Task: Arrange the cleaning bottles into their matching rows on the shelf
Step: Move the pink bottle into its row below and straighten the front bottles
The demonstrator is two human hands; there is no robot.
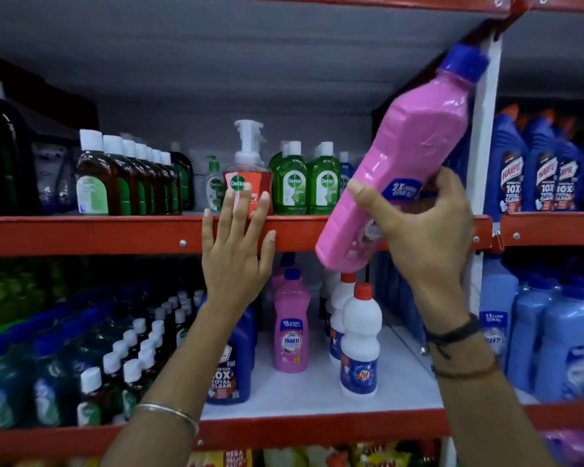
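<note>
Up at the right, the right hand (425,227) grips a pink bottle (398,163) around its lower half, thumb across the label and fingers wrapped behind. That bottle is tilted, its blue cap (464,62) pointing up and right toward the white upright (482,139), its base hanging in front of the red shelf edge (81,234) (it touches nothing but the hand). The left hand (236,251) is spread flat and holds nothing, fingers reaching up over the shelf edge, their tips in front of a red pump bottle (248,176).

On the upper shelf, a row of brown bottles (125,176) stands to the left of the pump bottle and green bottles (305,183) stand just to its right. On the lower shelf, a second pink bottle (290,328) stands upright at the head of a short row, with white bottles (358,345) with red caps beside it on the right and a dark blue bottle (231,362) on the left, partly behind the left forearm. Light blue bottles (560,342) fill the next bay to the right.
</note>
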